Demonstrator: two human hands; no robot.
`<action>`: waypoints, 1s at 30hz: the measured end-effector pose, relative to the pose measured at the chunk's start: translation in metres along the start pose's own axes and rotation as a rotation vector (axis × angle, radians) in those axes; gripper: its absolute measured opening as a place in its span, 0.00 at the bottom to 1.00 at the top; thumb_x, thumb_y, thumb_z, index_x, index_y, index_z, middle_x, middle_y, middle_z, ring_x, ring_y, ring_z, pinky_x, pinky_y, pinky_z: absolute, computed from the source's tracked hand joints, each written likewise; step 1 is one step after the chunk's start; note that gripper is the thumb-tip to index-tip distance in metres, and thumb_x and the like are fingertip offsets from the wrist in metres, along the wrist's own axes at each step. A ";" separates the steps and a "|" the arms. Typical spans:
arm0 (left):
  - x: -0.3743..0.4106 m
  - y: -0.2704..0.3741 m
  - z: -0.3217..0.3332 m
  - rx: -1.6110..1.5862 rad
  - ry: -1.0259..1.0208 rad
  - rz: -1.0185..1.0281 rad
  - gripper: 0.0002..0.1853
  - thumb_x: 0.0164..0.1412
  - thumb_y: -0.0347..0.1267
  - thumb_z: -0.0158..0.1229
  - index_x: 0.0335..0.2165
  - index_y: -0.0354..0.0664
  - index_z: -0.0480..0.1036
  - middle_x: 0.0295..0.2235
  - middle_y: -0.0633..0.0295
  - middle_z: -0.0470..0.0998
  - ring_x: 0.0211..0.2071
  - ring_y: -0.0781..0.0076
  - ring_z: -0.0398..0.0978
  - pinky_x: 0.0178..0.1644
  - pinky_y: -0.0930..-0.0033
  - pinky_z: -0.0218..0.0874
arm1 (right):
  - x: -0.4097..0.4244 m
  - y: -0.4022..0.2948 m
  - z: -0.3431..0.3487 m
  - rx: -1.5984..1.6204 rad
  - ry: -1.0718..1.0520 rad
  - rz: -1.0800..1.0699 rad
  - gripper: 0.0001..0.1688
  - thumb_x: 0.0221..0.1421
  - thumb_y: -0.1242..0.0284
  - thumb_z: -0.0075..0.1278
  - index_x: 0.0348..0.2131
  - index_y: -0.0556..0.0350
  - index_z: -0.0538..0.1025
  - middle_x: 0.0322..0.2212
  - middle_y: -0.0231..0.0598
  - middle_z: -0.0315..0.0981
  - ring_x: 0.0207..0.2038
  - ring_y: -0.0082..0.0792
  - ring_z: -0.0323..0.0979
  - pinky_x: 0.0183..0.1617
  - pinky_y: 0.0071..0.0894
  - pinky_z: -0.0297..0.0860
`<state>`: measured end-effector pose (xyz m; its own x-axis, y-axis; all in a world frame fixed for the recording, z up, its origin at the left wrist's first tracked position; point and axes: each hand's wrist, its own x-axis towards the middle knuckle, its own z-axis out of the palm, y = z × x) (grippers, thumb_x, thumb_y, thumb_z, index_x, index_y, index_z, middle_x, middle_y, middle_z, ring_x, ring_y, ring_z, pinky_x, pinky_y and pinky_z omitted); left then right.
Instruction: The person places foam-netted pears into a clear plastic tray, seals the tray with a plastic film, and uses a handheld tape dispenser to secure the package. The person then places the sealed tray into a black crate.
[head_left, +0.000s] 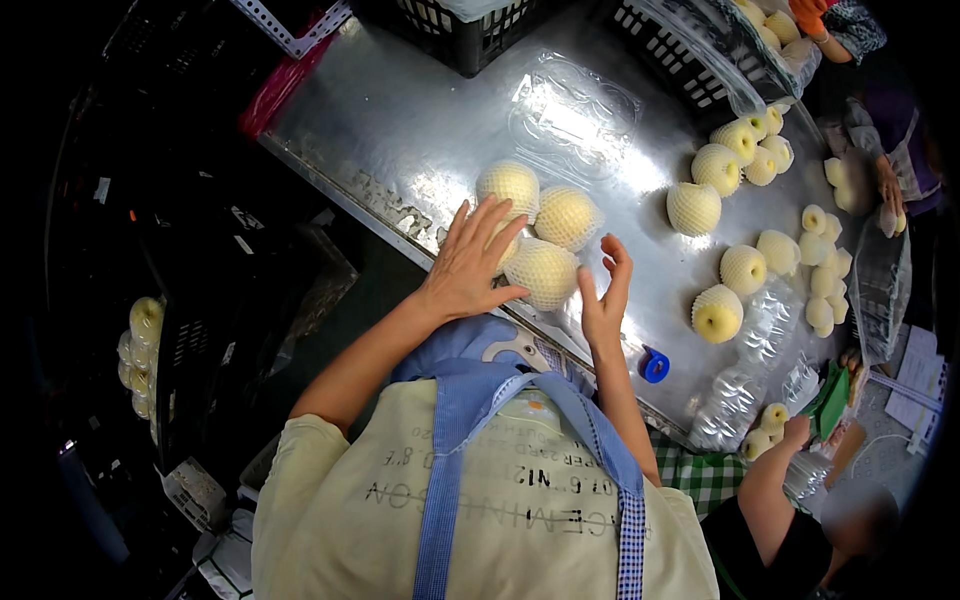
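Note:
Several pale yellow fruits in white foam nets, apples or pears, sit in a tight cluster at the table's near edge. My left hand (472, 266) lies across the left side of the cluster with its fingers spread, partly hiding one fruit. Under its thumb side is the front fruit (544, 274), with the back fruit (508, 187) beyond the fingertips and another netted fruit (568, 217) to the right. My right hand (609, 296) is just right of the cluster, empty, thumb and fingers apart. Whether the cluster sits in a clear tray, I cannot tell.
A clear plastic clamshell (577, 116) lies farther back on the metal table (397, 97). Right are netted fruits (694, 208), stacked clear packs (731, 401) and a blue tape roll (654, 365). Black crates (469, 37) stand behind. Co-workers' hands (890, 187) are at the far right.

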<state>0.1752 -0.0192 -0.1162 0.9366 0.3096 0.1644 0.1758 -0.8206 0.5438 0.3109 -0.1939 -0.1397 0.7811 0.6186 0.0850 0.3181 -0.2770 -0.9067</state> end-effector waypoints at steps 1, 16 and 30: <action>0.001 0.001 0.004 0.000 0.017 0.028 0.42 0.44 0.50 0.64 0.54 0.43 0.61 0.54 0.52 0.61 0.59 0.51 0.52 0.64 0.42 0.34 | 0.002 0.005 0.002 0.110 0.061 0.099 0.32 0.56 0.63 0.49 0.55 0.60 0.60 0.51 0.46 0.59 0.54 0.38 0.59 0.58 0.36 0.54; -0.007 0.003 0.026 0.021 0.120 0.034 0.25 0.49 0.43 0.62 0.44 0.42 0.72 0.44 0.60 0.72 0.55 0.54 0.59 0.61 0.39 0.38 | 0.076 0.069 0.015 0.338 0.208 0.384 0.32 0.60 0.59 0.46 0.55 0.62 0.60 0.46 0.44 0.65 0.49 0.32 0.63 0.53 0.31 0.60; -0.017 -0.053 -0.021 -1.021 0.450 -0.650 0.25 0.66 0.47 0.41 0.45 0.35 0.69 0.34 0.57 0.74 0.31 0.74 0.73 0.34 0.75 0.64 | 0.111 0.018 -0.004 -0.100 0.038 -0.225 0.26 0.42 0.88 0.49 0.43 0.52 0.75 0.38 0.36 0.69 0.26 0.24 0.60 0.32 0.20 0.64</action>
<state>0.1434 0.0286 -0.1304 0.5483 0.8086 -0.2134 0.0614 0.2155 0.9746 0.4056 -0.1332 -0.1452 0.7033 0.6455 0.2977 0.5368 -0.2077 -0.8178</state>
